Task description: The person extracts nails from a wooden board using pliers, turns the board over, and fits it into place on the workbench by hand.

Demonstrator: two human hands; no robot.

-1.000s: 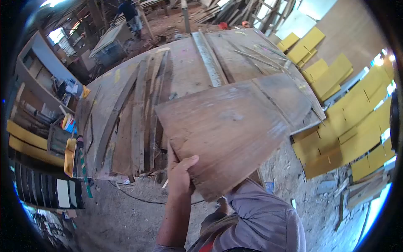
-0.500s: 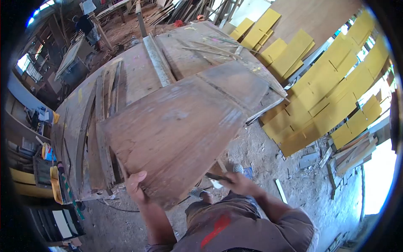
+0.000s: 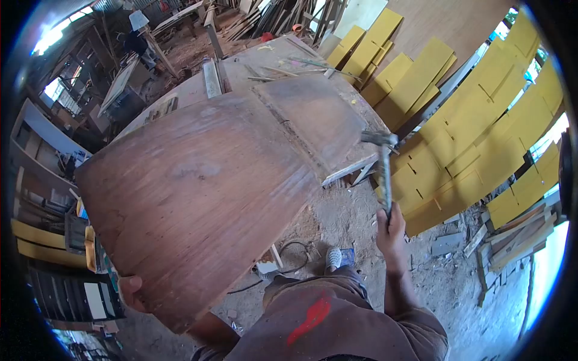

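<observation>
Plywood (image 3: 198, 174) is gripped by the left hand (image 3: 130, 293), seemingly for steadiness. A hammer (image 3: 386, 171) is clenched upright by the right hand (image 3: 392, 234).

Lit by daylight, fairly bright and even over the board (image 3: 180, 204). Dims toward the upper left, leaving the distant person (image 3: 137, 46) dark and murky. Glares white at the left window (image 3: 55, 90) and along the lower right edge. Casts soft shadows over the yellow panels (image 3: 481, 138). Bows strongly near the rim, with black corners and blue fringing. Looks slightly soft around the hammer (image 3: 386, 171).
</observation>
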